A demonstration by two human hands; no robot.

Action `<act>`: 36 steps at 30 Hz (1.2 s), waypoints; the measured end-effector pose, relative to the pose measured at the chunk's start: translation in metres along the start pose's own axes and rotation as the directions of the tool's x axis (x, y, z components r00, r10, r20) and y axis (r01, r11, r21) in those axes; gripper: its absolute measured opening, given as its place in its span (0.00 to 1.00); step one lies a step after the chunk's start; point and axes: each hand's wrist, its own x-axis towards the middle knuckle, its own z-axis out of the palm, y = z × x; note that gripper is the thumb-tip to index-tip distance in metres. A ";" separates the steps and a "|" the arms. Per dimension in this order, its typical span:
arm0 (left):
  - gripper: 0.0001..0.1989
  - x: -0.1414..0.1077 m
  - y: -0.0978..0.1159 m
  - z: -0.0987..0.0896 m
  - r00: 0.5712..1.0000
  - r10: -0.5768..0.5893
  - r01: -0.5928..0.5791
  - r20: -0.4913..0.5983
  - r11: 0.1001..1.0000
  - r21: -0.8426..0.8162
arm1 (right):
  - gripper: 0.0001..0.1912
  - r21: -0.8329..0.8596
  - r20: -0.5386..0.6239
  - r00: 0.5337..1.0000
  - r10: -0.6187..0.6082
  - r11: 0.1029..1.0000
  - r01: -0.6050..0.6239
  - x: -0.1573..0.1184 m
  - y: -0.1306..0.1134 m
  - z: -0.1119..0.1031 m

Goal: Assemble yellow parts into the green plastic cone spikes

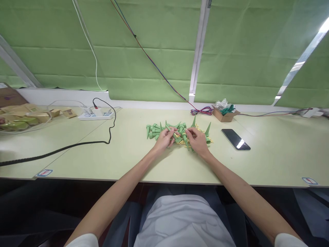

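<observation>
My left hand [163,139] is closed around a green plastic spike [176,136], a hollow cone with a wider collar end pointing toward my right hand. Fingertips of my right hand [197,140] are pinched together just beside that collar end; whatever is between them is too small to make out. Another green spike [185,141] lies point toward me below the right fingertips. Around both hands spreads a pile of similar green spikes [155,130], some upright, some on their sides. Small yellow pieces [209,140] are scattered under and among them.
A black phone [235,139] lies to the right. Behind it stands a small cardboard box [224,116] with clear plastic and green material, beside coiled red-blue wire [202,110]. At left are a power strip [96,115], a black cable [77,145] and yellowish boxes [42,116].
</observation>
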 end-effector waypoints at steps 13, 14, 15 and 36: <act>0.18 -0.004 0.004 0.001 0.992 0.041 -0.007 -0.118 0.962 0.273 | 0.16 0.022 0.076 0.997 -0.021 1.000 0.020 -0.001 -0.001 0.000; 0.18 -0.004 0.004 0.001 0.992 0.042 -0.008 -0.118 0.961 0.277 | 0.16 0.017 0.081 0.996 -0.025 1.000 0.024 -0.001 -0.001 0.000; 0.18 -0.004 0.004 0.001 0.992 0.042 -0.008 -0.116 0.961 0.276 | 0.16 0.011 0.085 0.996 -0.028 1.000 0.027 -0.001 -0.001 0.000; 0.19 -0.006 0.002 0.000 0.999 0.015 -0.025 0.048 0.976 0.217 | 0.13 0.025 0.200 0.980 -0.019 1.000 0.015 -0.001 0.000 0.003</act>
